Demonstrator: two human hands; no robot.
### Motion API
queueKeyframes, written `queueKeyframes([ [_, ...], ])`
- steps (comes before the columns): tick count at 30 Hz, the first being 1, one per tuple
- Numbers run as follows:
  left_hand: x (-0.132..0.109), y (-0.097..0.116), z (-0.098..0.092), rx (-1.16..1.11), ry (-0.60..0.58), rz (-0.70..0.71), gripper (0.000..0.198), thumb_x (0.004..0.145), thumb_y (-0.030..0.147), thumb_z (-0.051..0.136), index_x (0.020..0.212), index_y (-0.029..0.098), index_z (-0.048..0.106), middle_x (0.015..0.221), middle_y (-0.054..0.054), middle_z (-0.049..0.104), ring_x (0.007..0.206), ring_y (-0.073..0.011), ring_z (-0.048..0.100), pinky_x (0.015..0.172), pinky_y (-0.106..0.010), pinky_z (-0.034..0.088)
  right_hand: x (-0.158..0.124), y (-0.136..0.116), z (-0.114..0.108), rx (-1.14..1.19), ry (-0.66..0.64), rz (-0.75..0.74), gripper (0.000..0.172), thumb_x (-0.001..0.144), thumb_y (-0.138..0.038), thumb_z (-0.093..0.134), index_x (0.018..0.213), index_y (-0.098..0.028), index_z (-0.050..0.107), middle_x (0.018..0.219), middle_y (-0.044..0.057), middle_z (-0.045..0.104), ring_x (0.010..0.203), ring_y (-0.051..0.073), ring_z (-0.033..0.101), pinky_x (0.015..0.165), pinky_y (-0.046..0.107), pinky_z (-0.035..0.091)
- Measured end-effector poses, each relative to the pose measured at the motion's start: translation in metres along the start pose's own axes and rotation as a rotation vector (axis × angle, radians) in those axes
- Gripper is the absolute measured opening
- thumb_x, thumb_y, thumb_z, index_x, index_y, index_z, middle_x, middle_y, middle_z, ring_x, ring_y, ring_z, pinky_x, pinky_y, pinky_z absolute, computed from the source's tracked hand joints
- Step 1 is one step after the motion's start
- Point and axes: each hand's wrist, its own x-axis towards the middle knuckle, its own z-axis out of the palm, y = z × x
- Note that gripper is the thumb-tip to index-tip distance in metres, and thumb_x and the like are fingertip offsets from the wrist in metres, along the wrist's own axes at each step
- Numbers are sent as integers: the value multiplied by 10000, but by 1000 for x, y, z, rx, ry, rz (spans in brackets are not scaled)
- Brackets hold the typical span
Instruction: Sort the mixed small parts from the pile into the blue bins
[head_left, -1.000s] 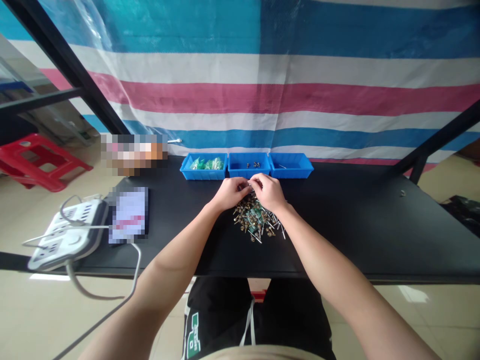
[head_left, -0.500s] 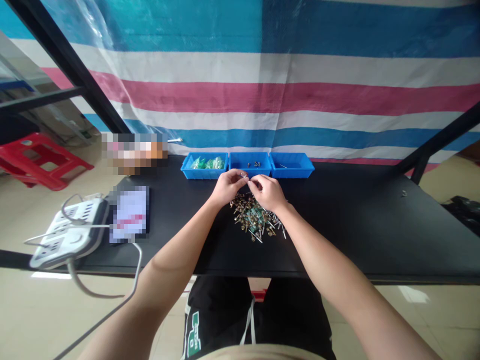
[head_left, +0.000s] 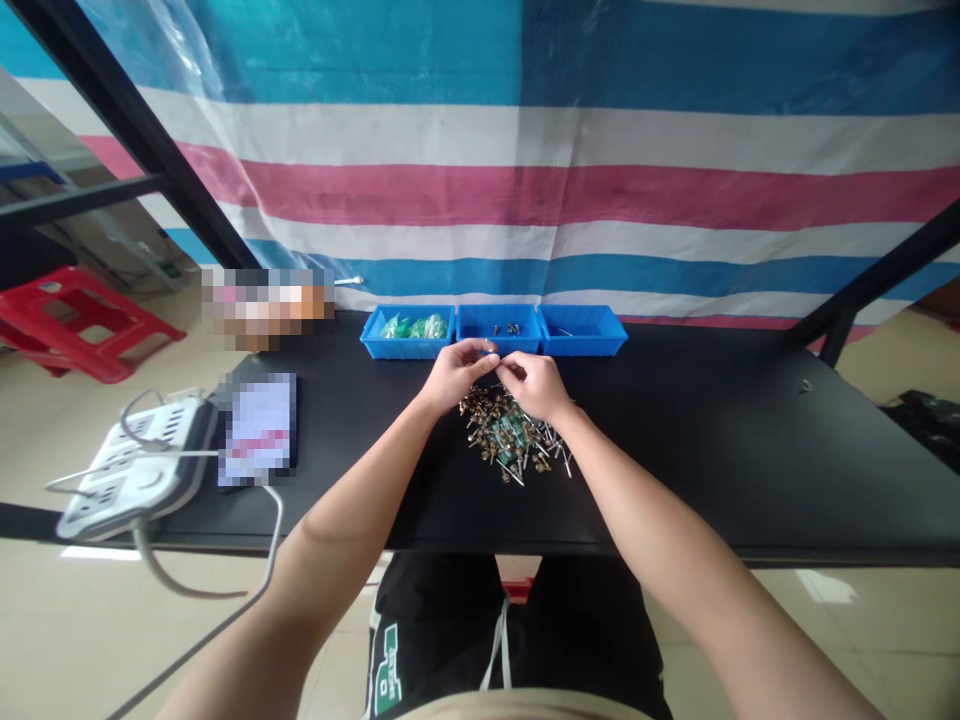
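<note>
A heap of small brass and silver screws mixed with green plastic pieces (head_left: 511,436) lies on the black table (head_left: 712,450). My left hand (head_left: 454,372) and my right hand (head_left: 536,384) meet just above the heap's far edge. Both have the fingers pinched together on a small metal piece too tiny to name. Behind them stand three blue bins in a row: the left bin (head_left: 407,334) holds green pieces, the middle bin (head_left: 499,328) a few screws, the right bin (head_left: 583,330) one thin pin.
A white power strip (head_left: 135,462) with a cable lies at the table's left end beside a blurred card (head_left: 259,428). A red stool (head_left: 71,320) stands on the floor at left. A striped tarp hangs behind. Black frame posts rise at both sides.
My left hand has lifted slightly toward the middle bin, and my right hand's fingers have drawn in to meet it. The heap has stayed put.
</note>
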Motion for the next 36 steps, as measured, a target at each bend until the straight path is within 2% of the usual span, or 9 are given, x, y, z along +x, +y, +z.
queueKeyframes([
  [4,1,1,0,56,125,-41,472,659,404,739,1030,145,605,986,-71,648,740,-127,574,712,-291,466,5,6,-2,157,133,212,205,816,-330,547,708,-180,636,631,10,660,583,139,596,595,239,440],
  [8,3,0,-2,97,205,-60,474,652,407,732,1024,146,598,940,-55,645,715,-125,571,680,-282,465,11,21,-4,288,265,365,213,778,-346,569,663,-174,621,570,2,633,489,114,550,501,218,412],
  [16,4,-3,-3,105,202,-40,390,670,377,709,967,147,603,800,-17,634,710,-133,574,692,-289,468,22,30,-14,661,604,723,95,731,-265,596,721,-171,593,436,-57,548,294,56,390,313,168,235],
  [21,4,-2,-3,82,194,-35,412,664,356,714,998,147,591,760,4,619,666,-118,559,686,-290,462,23,29,-19,721,678,797,116,743,-257,580,820,-175,607,423,-60,557,277,55,379,301,155,210],
  [26,3,-2,-3,75,191,-50,417,670,328,711,1021,139,589,757,3,620,657,-117,562,682,-291,463,21,36,-17,640,610,733,313,746,-249,546,1040,-164,611,468,-56,589,301,69,401,334,174,266],
  [28,3,-2,-3,68,188,-50,419,672,318,706,1030,138,586,748,6,615,651,-113,556,677,-285,458,18,38,-14,496,550,636,360,761,-271,536,1092,-151,604,509,-44,604,359,88,457,394,201,358],
  [30,4,-2,-3,63,187,-48,428,667,307,707,1040,137,583,738,12,608,647,-109,549,672,-277,451,14,35,-12,265,471,474,405,774,-288,536,1146,-141,595,588,-13,640,495,129,561,537,251,466],
  [32,4,-3,-3,63,189,-42,437,659,297,710,1044,134,582,725,18,600,643,-105,541,671,-270,442,10,29,-10,10,358,290,458,778,-286,549,1211,-139,575,707,27,679,686,179,629,724,313,501],
  [36,4,-4,-4,83,190,-25,440,659,293,713,1048,131,585,732,16,603,643,-104,534,676,-266,436,2,13,-5,-322,29,75,438,794,-312,573,1192,-135,614,979,101,684,946,250,595,900,384,453],
])
